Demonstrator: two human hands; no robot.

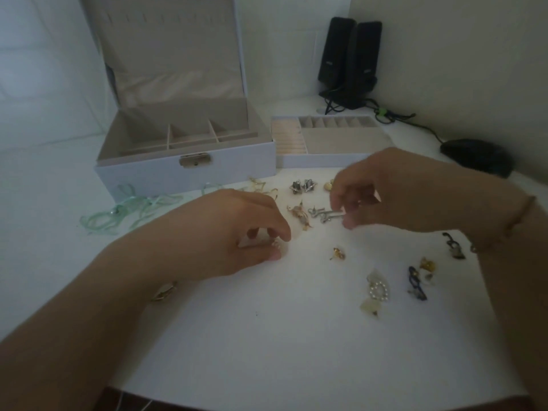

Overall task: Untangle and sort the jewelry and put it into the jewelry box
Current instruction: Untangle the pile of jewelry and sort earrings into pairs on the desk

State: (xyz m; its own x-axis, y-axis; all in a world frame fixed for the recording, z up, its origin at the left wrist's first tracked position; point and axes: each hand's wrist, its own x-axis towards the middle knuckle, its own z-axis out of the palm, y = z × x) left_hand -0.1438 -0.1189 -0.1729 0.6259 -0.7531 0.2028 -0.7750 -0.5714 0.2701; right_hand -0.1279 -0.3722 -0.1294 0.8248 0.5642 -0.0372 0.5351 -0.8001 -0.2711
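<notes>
Fingers (pixel 350 216) of right hand (pixel 415 191) pinch small silver earring (pixel 329 216) mid-frame, lifting it to sort; left hand (pixel 237 232) pinches tiny gold piece (pixel 275 243) on white surface (pixel 267 336); open white jewelry box (pixel 184 170) upper left, awaiting pieces

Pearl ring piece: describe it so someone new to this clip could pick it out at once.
Start at the open jewelry box at the table's back, then come forward past the right hand to the loose pieces near the front right. The pearl ring lies left of a dark blue piece; it alone is a circle of small white beads.
</notes>
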